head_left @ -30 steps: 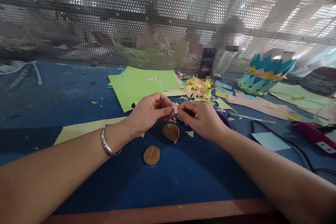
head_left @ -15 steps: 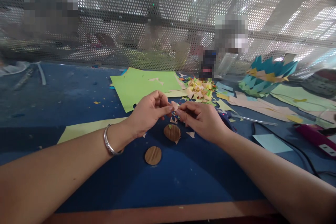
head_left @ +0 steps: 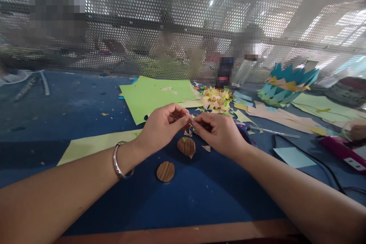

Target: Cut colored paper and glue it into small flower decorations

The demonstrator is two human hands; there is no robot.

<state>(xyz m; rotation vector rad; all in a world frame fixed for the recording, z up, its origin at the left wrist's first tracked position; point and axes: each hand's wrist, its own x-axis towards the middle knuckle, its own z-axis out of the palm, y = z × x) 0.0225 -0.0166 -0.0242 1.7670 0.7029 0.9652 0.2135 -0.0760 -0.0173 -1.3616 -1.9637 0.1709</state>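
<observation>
L hand (head_left: 161,126) is curling nearly closed; 2 brown, striped, roundish discs (head_left: 186,146) are lying at 6–7 o'clock from sm. pale paper bit (head_left: 189,115), mostly hidden, being pinched btwn both hands' tips; R hand (head_left: 220,132) is curling likewise; frilly paper cluster (head_left: 217,98) is sitting at bit's 2 o'clock.

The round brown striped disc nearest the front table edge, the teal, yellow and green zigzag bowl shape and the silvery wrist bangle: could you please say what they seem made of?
Brown striped disc: probably wood, smooth, from the grainy streaks, though printed card is possible.
Zigzag bowl shape: apparently matt paper, from its dull surface and sharp points.
Silvery bangle: probably polished metal, from its bright highlights.
</observation>
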